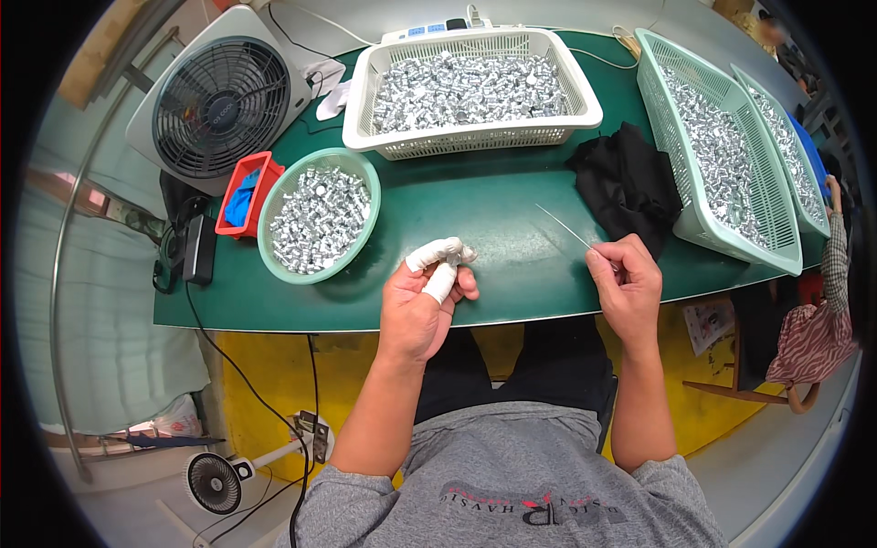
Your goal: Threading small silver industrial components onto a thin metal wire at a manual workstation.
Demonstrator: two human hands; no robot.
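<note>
My left hand [413, 309], with white covers on its thumb and index finger, is closed in a pinch near the table's front edge. Between those fingertips sits a small silvery metal part [454, 259], mostly hidden. To the right, my right hand [630, 285] is closed round the end of a thin straight metal needle [561, 224], whose tip points up and left. The tip stays apart from the part. Left of my left hand stands a round pale green basket [265, 228] full of similar small metal parts. A black cloth [628, 178] lies crumpled beyond my right hand.
On the green table [493, 196], a white basket [475, 143] of metal parts stands at the back. A long pale green basket [742, 236] of parts is at right. A box fan [222, 105], red bin [266, 185] and black adapter [199, 251] occupy the left. Another person [827, 301] sits far right.
</note>
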